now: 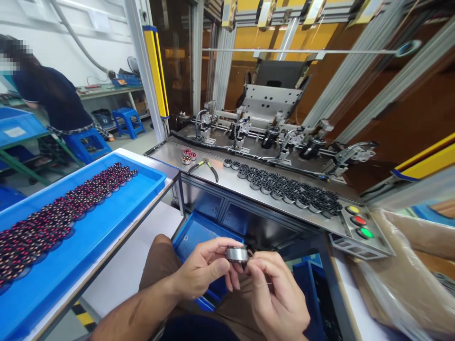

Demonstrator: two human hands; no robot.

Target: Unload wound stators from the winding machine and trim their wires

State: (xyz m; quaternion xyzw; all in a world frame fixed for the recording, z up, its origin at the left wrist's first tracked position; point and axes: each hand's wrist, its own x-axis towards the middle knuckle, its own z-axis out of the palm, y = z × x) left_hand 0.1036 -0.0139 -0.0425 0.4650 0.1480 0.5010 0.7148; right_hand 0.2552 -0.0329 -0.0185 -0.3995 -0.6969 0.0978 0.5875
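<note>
Above my lap, my left hand (pixel 202 270) grips a motor stator (pixel 237 254), a short round part with a bright metal band and dark edges. Thumb and fingers hold it from the left side. My right hand (pixel 279 291) is closed, its thumb and forefinger pinched at the stator's right edge. A thin wire-like strand seems to show by those fingers, too small to be sure. Many similar black-and-silver stators (pixel 277 184) stand in rows on the metal worktop (pixel 227 182). Cutting pliers (pixel 205 163) with green-and-black handles lie there beside a few red-and-copper stators (pixel 188 155).
A blue tray (pixel 117 208) of wound stators (pixel 67 208) stands to my left. Ahead is a machine with several fixtures (pixel 272 135). Yellow, red and green buttons (pixel 358 220) sit at right, near a plastic-lined carton (pixel 405 255). A person (pixel 53 90) sits on a stool far left.
</note>
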